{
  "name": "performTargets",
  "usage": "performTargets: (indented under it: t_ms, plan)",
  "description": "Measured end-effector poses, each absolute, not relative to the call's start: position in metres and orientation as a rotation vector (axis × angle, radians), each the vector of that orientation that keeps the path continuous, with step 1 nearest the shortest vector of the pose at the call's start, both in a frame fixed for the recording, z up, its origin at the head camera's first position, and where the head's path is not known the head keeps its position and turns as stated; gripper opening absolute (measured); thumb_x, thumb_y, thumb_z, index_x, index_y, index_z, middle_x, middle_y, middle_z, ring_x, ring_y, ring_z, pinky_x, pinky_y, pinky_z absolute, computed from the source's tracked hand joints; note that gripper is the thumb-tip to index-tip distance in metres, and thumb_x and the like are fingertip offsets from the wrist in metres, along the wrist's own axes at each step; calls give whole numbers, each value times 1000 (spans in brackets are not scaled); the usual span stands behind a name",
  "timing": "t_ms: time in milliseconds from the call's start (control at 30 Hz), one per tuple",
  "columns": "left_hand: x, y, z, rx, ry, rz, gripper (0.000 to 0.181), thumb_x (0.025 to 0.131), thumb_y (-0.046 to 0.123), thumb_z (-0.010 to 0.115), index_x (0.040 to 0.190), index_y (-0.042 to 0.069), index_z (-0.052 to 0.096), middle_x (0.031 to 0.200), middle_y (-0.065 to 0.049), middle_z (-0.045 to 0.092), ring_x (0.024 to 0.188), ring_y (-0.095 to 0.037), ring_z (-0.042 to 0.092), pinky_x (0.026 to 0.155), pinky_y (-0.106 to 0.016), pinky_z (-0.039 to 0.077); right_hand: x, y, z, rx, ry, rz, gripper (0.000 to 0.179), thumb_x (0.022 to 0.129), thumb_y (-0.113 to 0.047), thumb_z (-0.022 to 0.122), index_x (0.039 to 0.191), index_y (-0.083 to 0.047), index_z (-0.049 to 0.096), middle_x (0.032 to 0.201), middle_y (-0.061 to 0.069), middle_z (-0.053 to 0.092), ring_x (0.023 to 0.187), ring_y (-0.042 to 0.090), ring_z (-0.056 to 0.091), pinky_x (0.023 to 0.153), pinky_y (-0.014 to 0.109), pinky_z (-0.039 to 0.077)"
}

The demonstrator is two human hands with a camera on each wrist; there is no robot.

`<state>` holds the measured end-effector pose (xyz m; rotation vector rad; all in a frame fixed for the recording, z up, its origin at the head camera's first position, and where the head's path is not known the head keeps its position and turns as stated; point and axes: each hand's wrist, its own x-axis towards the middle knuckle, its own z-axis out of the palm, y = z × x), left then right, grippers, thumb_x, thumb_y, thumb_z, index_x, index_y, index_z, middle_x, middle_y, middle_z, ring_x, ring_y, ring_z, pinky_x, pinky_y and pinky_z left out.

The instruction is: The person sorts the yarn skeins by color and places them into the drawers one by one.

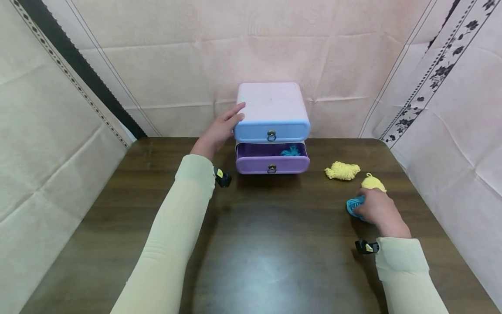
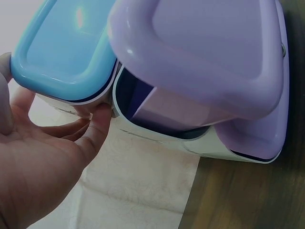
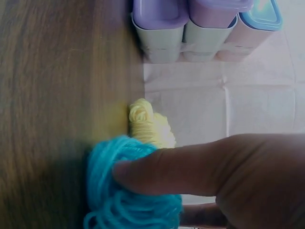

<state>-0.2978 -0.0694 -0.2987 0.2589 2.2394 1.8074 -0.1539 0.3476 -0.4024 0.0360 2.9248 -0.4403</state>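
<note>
Head: L hand (image 1: 219, 131) rests on the L side of a white plastic drawer unit (image 1: 270, 98), fingers fairly straight, braced vs. it rather than wrapped round. Under the unit's glossy light-blue plastic drawer front (image 1: 255, 131), a glossy purple plastic drawer (image 1: 251, 165) stands pulled out w/ a teal yarn bundle (image 1: 291, 151) inside. Off to the R, R hand (image 1: 380, 211) grips a bright-blue wound yarn skein (image 1: 354, 205) at the brown wood-grain table (image 1: 255, 226); can't tell if it's lifted. A pale-yellow oblong yarn skein (image 1: 342, 170) lies nearby, a pale-yellow round yarn ball (image 1: 372, 182) just past R hand.

L wrist: one L digit sits by the seam btwn light-blue front & purple drawer. Light, steady pressure should do; best keep fingertips out of that seam.

R wrist: R thumb (image 3: 162, 171) presses across the blue skein, another finger opp. Pinch the whole bundle incl. loose loops, firm but not squashed; lift straight up, clear of yellow yarn, to avoid snags.
</note>
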Motion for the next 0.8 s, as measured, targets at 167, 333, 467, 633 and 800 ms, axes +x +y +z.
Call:
performTargets:
  t_ms: [167, 333, 467, 633, 800]
  plan:
    - [-296, -69, -297, 242, 2247, 1803, 46, 101, 42, 46, 146, 47, 36, 162, 8, 19, 147, -21, 24, 117, -48, 27, -153, 348, -404, 57, 2940, -471, 38, 81, -8, 65, 117, 3, 62, 108, 26, 61, 84, 36, 51, 67, 43, 44]
    - [-296, -69, -298, 243, 2247, 1797, 47, 101, 41, 46, 146, 46, 35, 162, 8, 19, 147, -21, 24, 117, -47, 28, -151, 346, -405, 43, 2981, -481, 32, 81, -5, 61, 112, 1, 66, 102, 21, 63, 82, 35, 51, 66, 40, 42]
    - [-298, -69, -298, 253, 2236, 1806, 48, 101, 40, 47, 147, 44, 35, 162, 7, 19, 147, -21, 25, 117, -46, 29, -151, 345, -403, 23, 3015, -479, 30, 81, -5, 59, 110, 0, 68, 102, 21, 65, 82, 35, 51, 68, 43, 43]
    - [-299, -69, -299, 252, 2222, 1825, 48, 101, 41, 48, 147, 44, 36, 162, 7, 19, 146, -21, 26, 116, -46, 29, -151, 342, -401, 1, 3053, -497, 29, 83, -5, 59, 111, -2, 68, 105, 22, 65, 84, 34, 52, 69, 45, 44]
    - [-299, -69, -299, 251, 2223, 1820, 48, 101, 40, 48, 147, 44, 36, 162, 7, 19, 147, -20, 25, 117, -46, 29, -153, 337, -395, -35, 3083, -494, 30, 84, -4, 58, 112, -3, 68, 102, 21, 65, 83, 33, 52, 68, 44, 44]
